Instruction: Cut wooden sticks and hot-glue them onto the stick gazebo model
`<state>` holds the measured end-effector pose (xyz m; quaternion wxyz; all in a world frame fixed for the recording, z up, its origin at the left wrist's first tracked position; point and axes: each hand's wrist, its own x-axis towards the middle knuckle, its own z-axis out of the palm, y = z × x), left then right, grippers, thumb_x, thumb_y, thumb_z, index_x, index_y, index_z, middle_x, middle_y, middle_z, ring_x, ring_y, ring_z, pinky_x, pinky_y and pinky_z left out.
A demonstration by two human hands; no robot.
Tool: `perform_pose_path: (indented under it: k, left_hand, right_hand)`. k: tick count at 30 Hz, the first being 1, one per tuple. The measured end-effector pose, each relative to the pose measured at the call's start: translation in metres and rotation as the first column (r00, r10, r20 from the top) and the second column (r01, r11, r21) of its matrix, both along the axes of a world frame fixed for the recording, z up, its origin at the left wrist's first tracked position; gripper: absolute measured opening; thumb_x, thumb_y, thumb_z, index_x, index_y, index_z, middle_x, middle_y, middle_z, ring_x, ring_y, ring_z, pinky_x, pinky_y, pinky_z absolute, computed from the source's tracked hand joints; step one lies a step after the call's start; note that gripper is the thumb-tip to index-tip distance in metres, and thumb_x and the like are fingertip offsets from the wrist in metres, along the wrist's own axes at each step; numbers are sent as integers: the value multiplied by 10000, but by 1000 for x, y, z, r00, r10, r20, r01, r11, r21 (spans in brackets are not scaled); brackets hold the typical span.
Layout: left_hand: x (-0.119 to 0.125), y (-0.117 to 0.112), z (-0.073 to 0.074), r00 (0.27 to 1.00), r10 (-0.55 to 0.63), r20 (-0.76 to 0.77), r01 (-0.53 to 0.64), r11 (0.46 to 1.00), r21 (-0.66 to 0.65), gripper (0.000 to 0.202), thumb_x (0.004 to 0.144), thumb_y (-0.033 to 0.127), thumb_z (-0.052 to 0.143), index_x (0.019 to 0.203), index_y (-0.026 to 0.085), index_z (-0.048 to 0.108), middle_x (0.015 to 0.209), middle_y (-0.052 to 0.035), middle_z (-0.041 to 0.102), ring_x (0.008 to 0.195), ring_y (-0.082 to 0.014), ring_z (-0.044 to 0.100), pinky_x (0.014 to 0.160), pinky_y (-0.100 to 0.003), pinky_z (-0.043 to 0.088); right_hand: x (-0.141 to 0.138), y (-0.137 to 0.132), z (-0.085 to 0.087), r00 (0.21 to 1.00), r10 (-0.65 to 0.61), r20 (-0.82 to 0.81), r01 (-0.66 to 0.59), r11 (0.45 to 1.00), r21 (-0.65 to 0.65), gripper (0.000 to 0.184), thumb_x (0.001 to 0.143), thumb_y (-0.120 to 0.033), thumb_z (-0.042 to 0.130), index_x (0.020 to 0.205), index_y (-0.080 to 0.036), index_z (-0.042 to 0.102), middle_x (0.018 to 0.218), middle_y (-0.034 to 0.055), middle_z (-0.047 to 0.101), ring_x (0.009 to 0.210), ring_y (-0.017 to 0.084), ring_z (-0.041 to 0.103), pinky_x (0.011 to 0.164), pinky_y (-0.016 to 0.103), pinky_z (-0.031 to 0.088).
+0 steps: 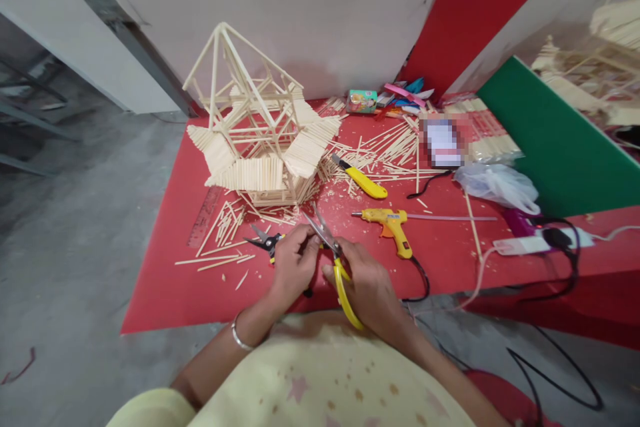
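Note:
Yellow-handled scissors (343, 283) are in my right hand (370, 287), with the fingers around the handle and the blades pointing up and left, slightly apart. My left hand (296, 260) is closed in a pinch beside the blades; whatever is between its fingertips is hidden. Just left of that hand lies a pair of black cutters (265, 241) with its jaws apart. Beyond both hands stands a model built of thin wooden sticks (260, 173), with a pointed frame on top and slatted panels around it. Loose sticks (227, 227) lie near its base.
On the red table (170, 293) are a yellow glue gun (393, 223), a yellow utility knife (365, 181), a ruler (204, 217), scattered sticks (395, 147), a phone (443, 143), a plastic bag (497, 187) and a power strip (530, 242). A green board (560, 140) leans at right.

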<state>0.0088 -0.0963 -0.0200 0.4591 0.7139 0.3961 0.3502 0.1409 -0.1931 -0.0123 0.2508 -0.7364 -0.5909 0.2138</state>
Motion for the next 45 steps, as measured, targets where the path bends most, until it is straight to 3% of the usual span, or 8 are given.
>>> perform_pose_path:
  k: [9, 14, 22, 28, 33, 40, 42, 45]
  left_hand:
    - [-3, 1, -1, 996, 7, -87, 3, 993, 121, 162, 879, 158, 499, 740, 191, 575, 702, -3, 562, 650, -140, 505, 632, -257, 370]
    - [-5, -2, -7, 996, 13, -90, -8, 998, 62, 162, 891, 193, 500, 770, 193, 608, 687, -2, 556, 648, -145, 504, 638, -262, 380]
    - [0, -5, -10, 994, 75, 75, -48, 950, -309, 154, 861, 314, 592, 858, 177, 663, 660, 12, 595, 554, -109, 499, 558, -233, 396]
    - [-4, 9, -8, 902, 263, 342, 10, 780, -625, 252, 761, 376, 723, 862, 176, 607, 656, 30, 591, 425, -37, 377, 412, -181, 286]
    - [-11, 29, 0, 862, 279, 423, 150, 656, -739, 279, 708, 331, 776, 840, 158, 603, 572, 55, 484, 433, -31, 356, 382, -156, 190]
    - [-15, 50, 3, 841, 229, 490, 274, 602, -750, 232, 739, 314, 742, 810, 164, 581, 568, 53, 424, 449, -40, 324, 387, -162, 157]
    - [-15, 55, 7, 842, 211, 497, 297, 588, -752, 220, 756, 324, 724, 777, 174, 564, 533, 64, 385, 434, -45, 293, 392, -173, 172]
    - [-15, 62, 13, 833, 203, 515, 320, 582, -747, 221, 757, 319, 726, 742, 174, 560, 509, 70, 357, 429, -47, 268, 400, -187, 173]
  right_hand:
    - [-2, 0, -4, 999, 31, -36, -32, 999, -15, 414, 927, -428, 510, 1261, -184, 507, 980, 84, 622, 883, 207, 611, 765, 289, 461]
    - [-1, -2, -11, 1000, 13, 19, -12, 999, -46, 350, 943, -394, 480, 1217, -186, 542, 938, 78, 651, 829, 202, 634, 717, 274, 437]
    - [-4, -8, -25, 999, -12, -36, 10, 999, -50, 363, 965, -477, 427, 1077, -184, 609, 711, 27, 662, 616, 145, 609, 579, 219, 367]
    - [8, -14, -36, 881, -162, 445, 217, 973, -74, 475, 925, -509, 479, 1244, -170, 574, 733, 81, 689, 645, 194, 655, 525, 238, 313]
    - [14, -10, -19, 850, 42, 525, 68, 980, -189, 459, 900, -422, 522, 1267, -149, 561, 817, 108, 718, 639, 209, 663, 513, 264, 348]
    - [13, 25, 7, 850, 65, 523, 52, 977, -206, 349, 946, -420, 446, 824, -206, 692, 715, 91, 707, 592, 191, 651, 499, 262, 321]
    - [10, 36, 15, 909, 19, 417, 29, 994, -108, 344, 955, -391, 445, 815, -210, 702, 736, 77, 710, 648, 180, 659, 549, 259, 372]
    - [-1, 54, 31, 999, 7, 42, -11, 994, 106, 312, 942, -410, 486, 875, -213, 719, 790, 51, 717, 707, 151, 653, 632, 245, 444]
